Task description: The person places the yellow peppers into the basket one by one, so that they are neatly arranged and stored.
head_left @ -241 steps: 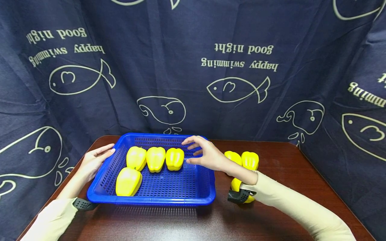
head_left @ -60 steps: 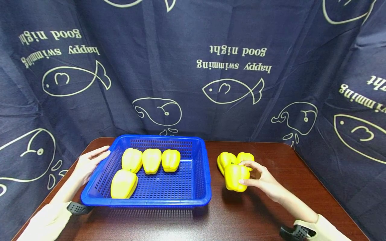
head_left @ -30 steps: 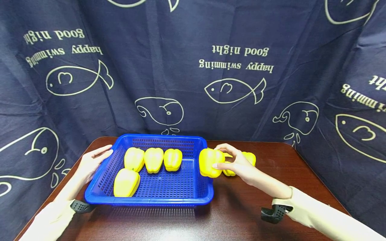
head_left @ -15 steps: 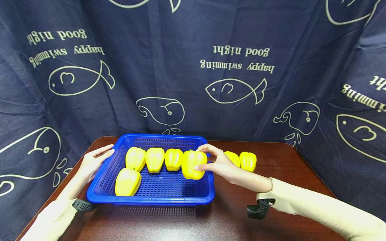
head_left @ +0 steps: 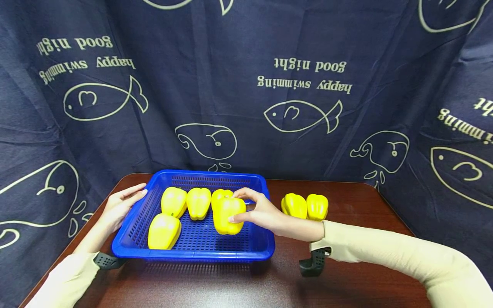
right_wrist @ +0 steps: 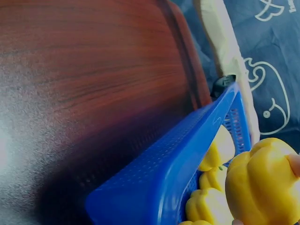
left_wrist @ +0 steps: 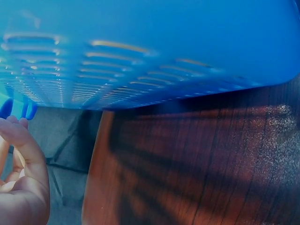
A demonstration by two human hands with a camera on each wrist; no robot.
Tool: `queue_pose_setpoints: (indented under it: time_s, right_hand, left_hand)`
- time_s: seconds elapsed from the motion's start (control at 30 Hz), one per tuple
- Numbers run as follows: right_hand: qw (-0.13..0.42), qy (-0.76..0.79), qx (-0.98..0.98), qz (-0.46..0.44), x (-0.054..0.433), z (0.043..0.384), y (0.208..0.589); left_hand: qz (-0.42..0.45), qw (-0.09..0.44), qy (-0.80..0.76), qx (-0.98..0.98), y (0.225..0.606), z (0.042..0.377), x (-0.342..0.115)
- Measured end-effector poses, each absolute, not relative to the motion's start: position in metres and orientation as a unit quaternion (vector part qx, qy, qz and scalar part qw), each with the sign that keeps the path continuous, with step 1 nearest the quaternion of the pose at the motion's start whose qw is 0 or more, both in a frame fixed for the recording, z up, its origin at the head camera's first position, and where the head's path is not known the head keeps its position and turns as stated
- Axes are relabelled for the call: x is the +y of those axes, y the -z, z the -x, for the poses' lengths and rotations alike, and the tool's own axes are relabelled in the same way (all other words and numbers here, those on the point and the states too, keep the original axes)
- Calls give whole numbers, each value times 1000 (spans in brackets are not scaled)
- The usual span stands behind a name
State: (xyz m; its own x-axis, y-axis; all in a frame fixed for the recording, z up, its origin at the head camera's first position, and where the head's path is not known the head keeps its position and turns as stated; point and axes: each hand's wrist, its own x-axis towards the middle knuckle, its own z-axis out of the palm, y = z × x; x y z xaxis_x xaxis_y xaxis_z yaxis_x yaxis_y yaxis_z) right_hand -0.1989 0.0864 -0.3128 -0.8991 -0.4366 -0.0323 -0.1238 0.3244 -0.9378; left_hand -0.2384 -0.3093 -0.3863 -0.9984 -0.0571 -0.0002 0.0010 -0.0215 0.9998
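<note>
Right hand [head_left: 263,215]: fingers round a pepper [head_left: 228,214] above the basket [head_left: 192,255]. Left hand [head_left: 117,210]: fingers gripping basket's left rim [head_left: 134,214].

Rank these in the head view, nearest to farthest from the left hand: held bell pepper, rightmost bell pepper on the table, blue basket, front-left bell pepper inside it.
1. Blue basket: left hand at its left rim.
2. Front-left bell pepper: left side, inside.
3. Held bell pepper: in the right hand, over the basket.
4. Rightmost bell pepper: on the table, right of the basket.
</note>
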Motion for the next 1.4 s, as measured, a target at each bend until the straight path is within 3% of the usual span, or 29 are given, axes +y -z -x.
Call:
queue_pose_setpoints:
  time_s: [0.67,1.1,1.4]
  right_hand:
    - [205,547,794,167,46,214,323]
    - [205,560,788,157,27,227,339]
    - [234,546,794,132,16,232,348]
  left_hand:
    - [-21,35,718,-695,388,238,-310]
    - [-26,36,719,-694,391,242,-309]
    - [-30,37,723,-689,391,242,-309]
